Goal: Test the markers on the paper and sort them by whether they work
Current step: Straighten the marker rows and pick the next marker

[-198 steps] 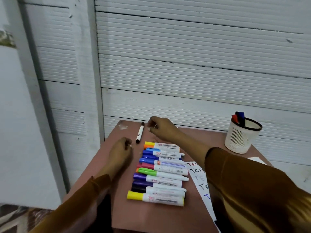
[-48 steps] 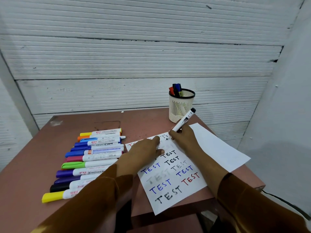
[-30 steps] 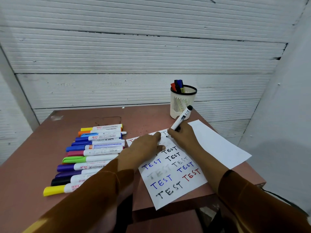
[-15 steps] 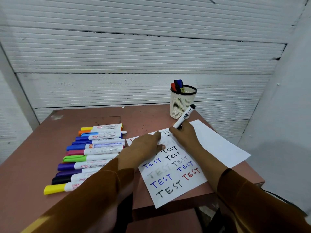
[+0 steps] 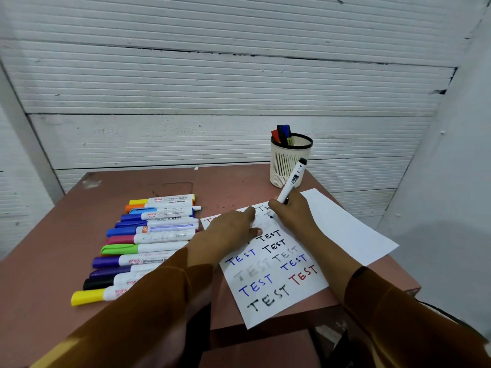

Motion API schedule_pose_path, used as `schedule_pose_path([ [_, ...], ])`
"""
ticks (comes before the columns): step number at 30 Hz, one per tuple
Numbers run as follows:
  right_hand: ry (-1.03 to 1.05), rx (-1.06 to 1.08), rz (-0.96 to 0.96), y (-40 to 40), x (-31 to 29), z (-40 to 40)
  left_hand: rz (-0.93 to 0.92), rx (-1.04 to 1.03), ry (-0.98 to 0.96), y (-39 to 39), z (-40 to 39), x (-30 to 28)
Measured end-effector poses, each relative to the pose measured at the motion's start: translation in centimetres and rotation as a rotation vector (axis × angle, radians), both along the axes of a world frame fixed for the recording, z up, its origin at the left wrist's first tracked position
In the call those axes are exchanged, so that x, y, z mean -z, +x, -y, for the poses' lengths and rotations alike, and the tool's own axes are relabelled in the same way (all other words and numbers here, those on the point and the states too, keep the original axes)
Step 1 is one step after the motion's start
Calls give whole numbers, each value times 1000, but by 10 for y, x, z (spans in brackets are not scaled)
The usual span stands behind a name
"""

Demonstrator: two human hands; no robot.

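Head view: right hand point(image 5: 295, 216) grips marker point(image 5: 291, 181), tip seemingly on paper point(image 5: 342, 229); left hand point(image 5: 231, 232) presses flat.

Right hand point(image 5: 292, 216): was beside a lone black marker point(image 5: 291, 181) at the surface's point(image 5: 53, 248) far left corner; now grips it, tip on the paper point(image 5: 279, 264) near the cup point(image 5: 288, 166).
Left hand point(image 5: 231, 232): moved from the surface onto the paper.
Paper: fresh strokes at its top edge, nearest the cup.
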State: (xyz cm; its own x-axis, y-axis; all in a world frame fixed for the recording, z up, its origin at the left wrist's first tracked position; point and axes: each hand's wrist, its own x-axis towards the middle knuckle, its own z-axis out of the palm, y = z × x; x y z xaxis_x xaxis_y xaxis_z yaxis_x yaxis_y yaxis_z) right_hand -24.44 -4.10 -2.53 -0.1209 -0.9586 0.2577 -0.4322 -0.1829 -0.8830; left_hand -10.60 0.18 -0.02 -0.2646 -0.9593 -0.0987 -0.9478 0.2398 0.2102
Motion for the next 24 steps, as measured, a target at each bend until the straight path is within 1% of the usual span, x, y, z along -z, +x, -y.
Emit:
schedule_pose_path([
  [2,1,4,45,-2,-1,1,0,-2,1,1,1,0],
  [5,-23,44,197,-11,-3,7,1,3,11,0,2,1],
  [6,-25,53,202,-14,-4,8,-2,5,15,1,2,1],
  [11,2,31,88,-13,0,8,-7,-2,43,0,3,-1],
  [21,-11,-16,29,-12,2,7,9,-9,42,0,3,-1],
  [24,-22,17,29,-13,2,8,7,-5,39,0,3,-2],
])
